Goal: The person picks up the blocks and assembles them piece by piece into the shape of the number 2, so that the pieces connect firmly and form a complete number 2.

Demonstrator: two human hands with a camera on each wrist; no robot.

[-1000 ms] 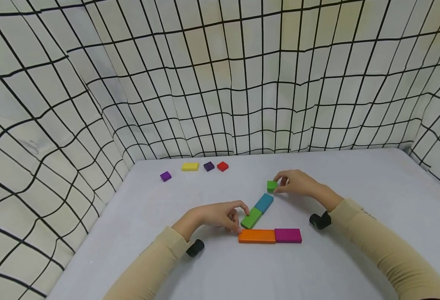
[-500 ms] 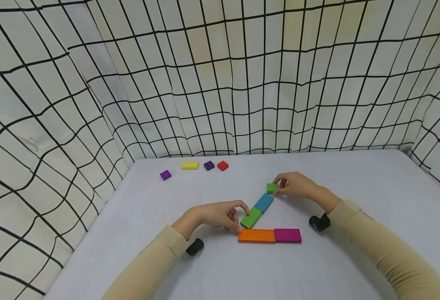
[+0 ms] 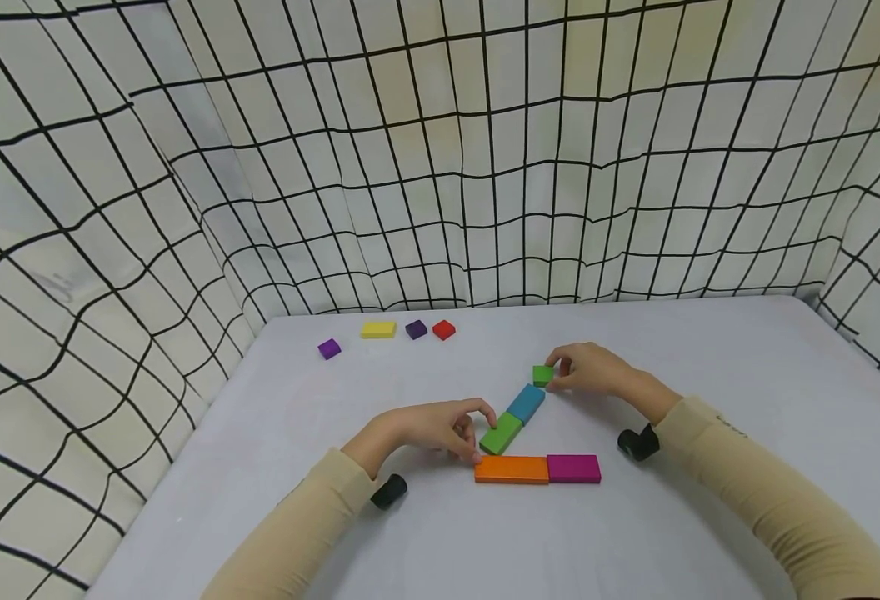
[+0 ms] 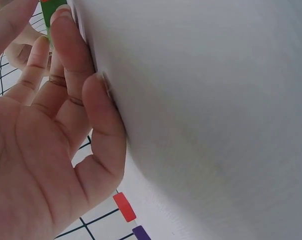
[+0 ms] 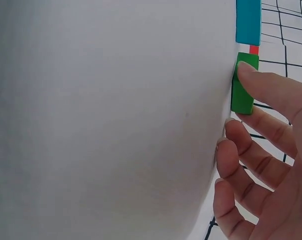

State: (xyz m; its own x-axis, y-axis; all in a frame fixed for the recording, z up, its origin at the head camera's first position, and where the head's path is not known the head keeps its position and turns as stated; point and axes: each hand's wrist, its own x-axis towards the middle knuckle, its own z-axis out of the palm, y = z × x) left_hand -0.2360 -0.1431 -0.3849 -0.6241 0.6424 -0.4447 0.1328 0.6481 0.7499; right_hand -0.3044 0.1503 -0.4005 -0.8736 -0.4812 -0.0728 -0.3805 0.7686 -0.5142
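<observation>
My right hand (image 3: 593,368) pinches a small green block (image 3: 541,376) by its sides, thumb and index finger showing on it in the right wrist view. Just below it, a blue block (image 3: 526,404) and a longer green block (image 3: 501,434) lie end to end in a slanting line. My left hand (image 3: 428,427) has its index fingertip at the longer green block and its thumb at the left end of an orange block (image 3: 511,470). A magenta block (image 3: 573,468) adjoins the orange one, making a straight row. In the left wrist view my other fingers are bent, resting against the tabletop.
At the back left of the white table (image 3: 440,550) lie a purple block (image 3: 329,349), a yellow block (image 3: 378,330), a dark purple block (image 3: 416,329) and a red block (image 3: 443,330). Black netting (image 3: 470,200) over white sheeting stands behind and at both sides.
The right hand has shifted slightly toward me, bringing the small green block closer to the blue block's far end. The left hand stays where it was.
</observation>
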